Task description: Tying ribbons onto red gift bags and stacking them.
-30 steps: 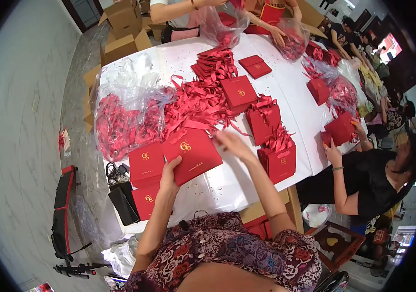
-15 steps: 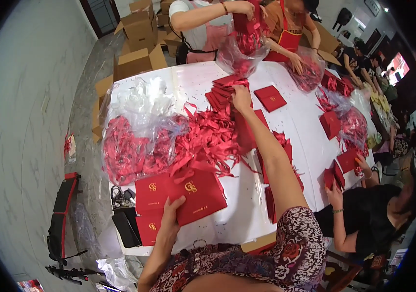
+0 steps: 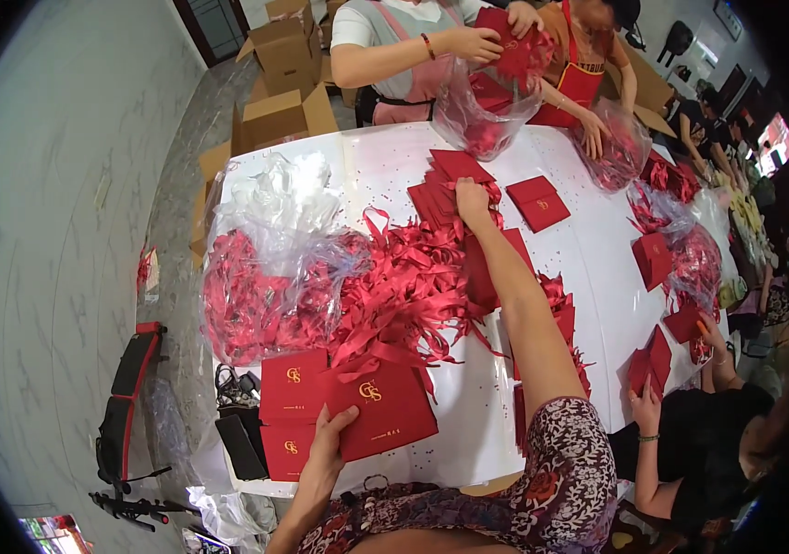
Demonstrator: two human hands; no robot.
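Note:
My left hand (image 3: 331,443) is closed on the lower left edge of a flat red gift bag (image 3: 390,420) with a gold emblem, thumb on top. Two similar red bags (image 3: 295,386) lie beside it, partly beneath. Further off, my right hand (image 3: 473,198) reaches across the table to a fanned stack of red bags (image 3: 433,201). Its fingers are curled at the stack's near right edge, apparently gripping one bag; the fingertips are partly hidden. Between my hands spreads a tangled heap of red ribbons (image 3: 403,286).
Clear plastic sacks of red ribbon (image 3: 265,300) sit on the left of the white table (image 3: 468,425), near a black phone-like case (image 3: 242,445). A single red bag (image 3: 538,203) lies right of the stack. Co-workers handle red bags opposite and at right. Cardboard boxes (image 3: 283,120) stand behind.
The whole view has shifted slightly. My right hand's fingers look more curled at the stack. Opposite, a person has brought both hands to red bags above a plastic sack. My left hand keeps its hold.

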